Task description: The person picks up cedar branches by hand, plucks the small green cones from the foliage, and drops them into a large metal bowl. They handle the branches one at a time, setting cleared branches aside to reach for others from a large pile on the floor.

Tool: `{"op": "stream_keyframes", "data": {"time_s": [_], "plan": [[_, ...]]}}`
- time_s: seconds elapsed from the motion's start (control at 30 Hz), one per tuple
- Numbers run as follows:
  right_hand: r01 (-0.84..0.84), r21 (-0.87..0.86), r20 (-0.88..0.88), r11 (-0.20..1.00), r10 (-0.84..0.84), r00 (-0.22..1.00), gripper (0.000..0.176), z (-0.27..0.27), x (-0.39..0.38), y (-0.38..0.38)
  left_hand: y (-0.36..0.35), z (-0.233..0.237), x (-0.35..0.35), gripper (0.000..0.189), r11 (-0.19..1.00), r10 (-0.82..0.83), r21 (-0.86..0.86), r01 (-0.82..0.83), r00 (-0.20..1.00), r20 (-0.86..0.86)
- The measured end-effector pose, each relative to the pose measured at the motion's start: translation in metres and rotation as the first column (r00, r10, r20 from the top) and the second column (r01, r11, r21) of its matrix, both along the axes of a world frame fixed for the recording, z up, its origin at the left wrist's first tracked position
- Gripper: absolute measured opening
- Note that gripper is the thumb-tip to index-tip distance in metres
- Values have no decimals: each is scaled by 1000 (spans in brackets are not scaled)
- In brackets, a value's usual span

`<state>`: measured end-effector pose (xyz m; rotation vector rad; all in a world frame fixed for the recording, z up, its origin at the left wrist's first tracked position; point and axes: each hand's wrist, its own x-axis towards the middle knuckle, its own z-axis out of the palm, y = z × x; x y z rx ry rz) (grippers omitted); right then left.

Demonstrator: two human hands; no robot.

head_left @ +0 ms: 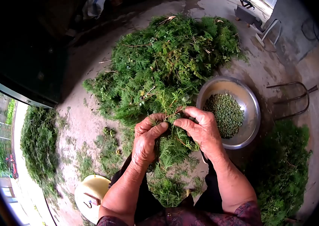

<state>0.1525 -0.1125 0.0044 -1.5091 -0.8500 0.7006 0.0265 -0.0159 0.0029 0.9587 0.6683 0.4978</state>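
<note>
Feathery green sprig [170, 147], bunched, gripped at top, foliage drooping.

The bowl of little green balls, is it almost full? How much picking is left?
Not yet. Green berries cover only the bottom of the metal bowl. The left hand and right hand both pinch a leafy sprig right now. A big heap of green branches lies beyond the hands, so probably lots remains.

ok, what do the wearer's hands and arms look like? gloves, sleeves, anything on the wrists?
Both the left hand and the right hand are bare, with no gloves. No ring, watch or band shows on the fingers or wrists. The forearms are uncovered. Dark maroon patterned sleeves show only at the bottom edge of the frame, ending near the elbows.
</note>
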Motion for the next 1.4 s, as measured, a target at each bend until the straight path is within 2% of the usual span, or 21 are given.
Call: {"op": "stream_keyframes", "data": {"time_s": [0.03, 0.1, 0.17, 0.2, 0.3, 0.4, 0.53, 0.6, 0.73, 0.8, 0.9, 0.97, 1.03, 1.17, 1.2, 1.23, 1.27, 1.3, 1.37, 1.4], "plan": [[-5, -16, -10, 1000, 4, 1000, 29, 0, 0, 0, 0, 0, 0, 16, 1000, 3, 4, -3, 1000, 24], [-29, 5, -213, 1000, 29, 977, 38, -2, -2, 1, 1, 1, -1, 16, 1000, 10, 13, -11, 997, 72], [-32, 14, -403, 999, 35, 914, 44, -1, -5, 1, 0, 2, 1, 12, 1000, 21, -10, -21, 1000, 16], [-119, -31, -374, 992, 99, 922, 53, 0, -2, 1, 1, 2, -1, 11, 1000, 12, -21, -12, 1000, 12], [-151, -31, -264, 988, 137, 955, 56, -8, 1, 3, 2, 7, -2, 10, 1000, -12, -21, 11, 999, -31], [-209, 16, -353, 978, 201, 914, 50, 3, 0, 3, 5, 7, -4, 10, 998, -49, -43, 47, 998, -42], [-206, 1, -295, 979, 197, 935, 32, 12, -3, 5, 5, 18, -5, 12, 991, -118, -64, 116, 993, -16], [-182, 8, -241, 983, 179, 954, 26, 13, -5, 7, 2, 10, -3, 12, 996, -89, -15, 88, 996, -15], [-248, 40, -547, 968, 229, 805, 26, 11, -5, 5, 9, 2, -7, 10, 994, -104, 35, 106, 993, -62], [-281, 106, -658, 954, 279, 699, 28, 4, -6, 5, 8, -7, -10, 10, 994, -103, -33, 102, 995, -18], [-256, 191, -759, 948, 308, 574, 24, 8, -8, 5, 8, -4, -12, 12, 984, -128, -120, 132, 991, 44], [-192, 157, -797, 969, 239, 555, 22, 7, -11, 4, 4, 5, -12, 12, 960, -137, -232, 160, 984, 114], [-157, 141, -819, 978, 204, 536, 22, 5, -13, 4, 6, -4, -11, 15, 970, -125, -190, 151, 982, 144], [-125, 201, -690, 972, 231, 686, 15, 13, -17, 8, 10, -10, -9, 17, 977, -126, -158, 145, 984, 123], [-170, 115, -660, 979, 203, 724, 18, 8, -17, 5, 11, -11, -9, 16, 980, -122, -145, 136, 987, 100], [-139, 153, -632, 978, 205, 747, 19, 2, -20, 6, 11, -11, -9, 16, 983, -116, -131, 126, 990, 78], [-108, 163, -662, 981, 190, 725, 17, 1, -20, 6, 8, -4, -8, 17, 993, -98, -67, 96, 995, -30], [-77, 172, -690, 982, 175, 702, 15, 0, -20, 6, 6, -4, -7, 18, 991, -103, -90, 104, 995, 15], [-13, 221, -835, 975, 196, 515, 12, -3, -19, 3, 3, -6, -6, 21, 983, -109, -133, 123, 988, 106], [-32, 234, -841, 972, 219, 494, 14, -4, -17, 3, 4, -8, -7, 23, 984, -143, -94, 149, 987, 71]]}}
